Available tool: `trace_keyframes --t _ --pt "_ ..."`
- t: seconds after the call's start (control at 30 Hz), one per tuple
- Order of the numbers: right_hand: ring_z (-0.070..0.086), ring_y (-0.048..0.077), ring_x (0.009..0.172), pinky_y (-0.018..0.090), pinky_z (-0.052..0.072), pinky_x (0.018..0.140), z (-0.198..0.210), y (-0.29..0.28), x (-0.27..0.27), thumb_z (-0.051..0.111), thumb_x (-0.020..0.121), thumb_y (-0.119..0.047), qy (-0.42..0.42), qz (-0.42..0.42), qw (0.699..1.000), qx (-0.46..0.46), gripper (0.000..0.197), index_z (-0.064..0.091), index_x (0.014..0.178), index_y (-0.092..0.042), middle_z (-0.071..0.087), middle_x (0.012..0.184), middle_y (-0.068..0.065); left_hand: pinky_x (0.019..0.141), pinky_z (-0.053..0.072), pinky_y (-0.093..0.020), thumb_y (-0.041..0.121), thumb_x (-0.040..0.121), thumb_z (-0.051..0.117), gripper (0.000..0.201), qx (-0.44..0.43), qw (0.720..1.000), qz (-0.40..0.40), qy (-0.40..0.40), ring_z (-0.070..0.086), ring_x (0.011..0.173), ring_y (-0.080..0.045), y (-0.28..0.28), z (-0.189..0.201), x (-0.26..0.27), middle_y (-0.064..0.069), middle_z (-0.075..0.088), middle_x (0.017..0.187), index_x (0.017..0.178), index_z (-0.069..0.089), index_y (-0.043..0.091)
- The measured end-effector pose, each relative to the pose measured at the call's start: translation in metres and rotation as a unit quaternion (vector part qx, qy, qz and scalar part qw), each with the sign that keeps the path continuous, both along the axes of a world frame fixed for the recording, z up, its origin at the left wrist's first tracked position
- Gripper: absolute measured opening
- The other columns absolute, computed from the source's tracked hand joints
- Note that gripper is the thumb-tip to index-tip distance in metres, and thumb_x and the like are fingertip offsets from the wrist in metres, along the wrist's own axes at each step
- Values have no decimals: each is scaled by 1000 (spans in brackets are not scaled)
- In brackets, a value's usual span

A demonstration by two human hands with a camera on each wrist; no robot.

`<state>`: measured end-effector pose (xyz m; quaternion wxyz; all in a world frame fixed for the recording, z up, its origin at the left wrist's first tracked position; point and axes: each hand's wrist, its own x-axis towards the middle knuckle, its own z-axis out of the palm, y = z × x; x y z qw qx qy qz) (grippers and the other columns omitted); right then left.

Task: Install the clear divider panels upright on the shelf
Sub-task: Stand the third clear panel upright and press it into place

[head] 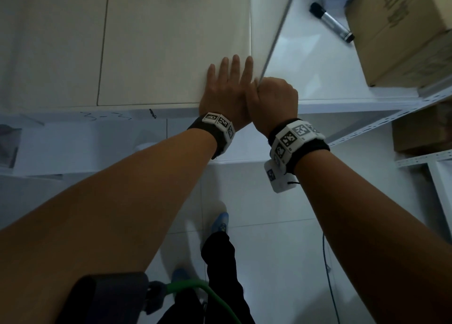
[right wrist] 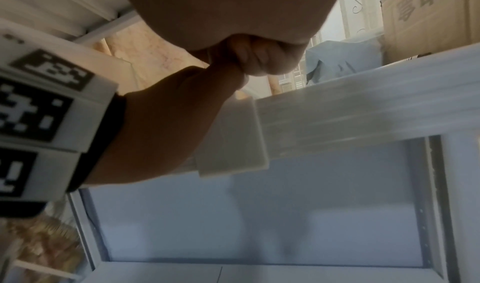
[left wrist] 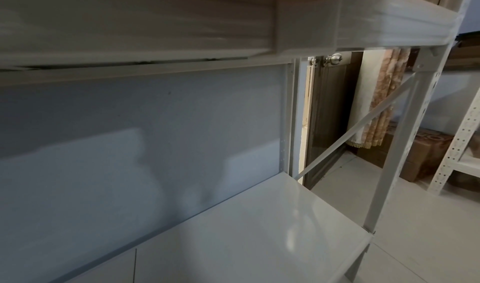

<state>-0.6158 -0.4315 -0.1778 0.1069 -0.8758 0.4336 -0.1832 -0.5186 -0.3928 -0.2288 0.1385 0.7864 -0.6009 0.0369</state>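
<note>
Both forearms reach over the shelf [head: 318, 62]: left hand [head: 226, 89] flat, right hand [head: 274, 101] fisted around the clear divider panel [head: 276, 32]. Press its clip [right wrist: 233, 135] squarely onto the shelf's front lip, keeping the panel vertical.

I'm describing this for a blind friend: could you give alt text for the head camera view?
Seen from above, the right hand grips the near end of an upright clear divider panel on a white shelf, while the left hand lies flat beside it. A cardboard box sits further right.

Left hand [head: 226, 91] flat on shelf [head: 171, 54]; right hand [head: 274, 101] fisted gripping upright divider panel [head: 278, 27].
</note>
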Motion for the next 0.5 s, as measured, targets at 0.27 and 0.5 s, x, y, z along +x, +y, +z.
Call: trace_keyframes --t 0.27,0.5 --pt "54 29 57 38 48 60 6 -1 0 30 88 -37 -30 2 996 84 50 54 59 -4 57 59 9 110 31 -62 43 96 26 68 -25 1000 -7 4 43 134 -47 -1 -4 0 -18 49 146 147 35 -1" --pt "55 22 53 30 46 52 8 -8 0 47 79 -40 -24 -31 991 128 34 53 60 -13 57 57 3 112 29 -60 47 97 26 68 -33 999 12 7 42 135 -45 -4 -6 -3 -15 51 145 147 38 2"
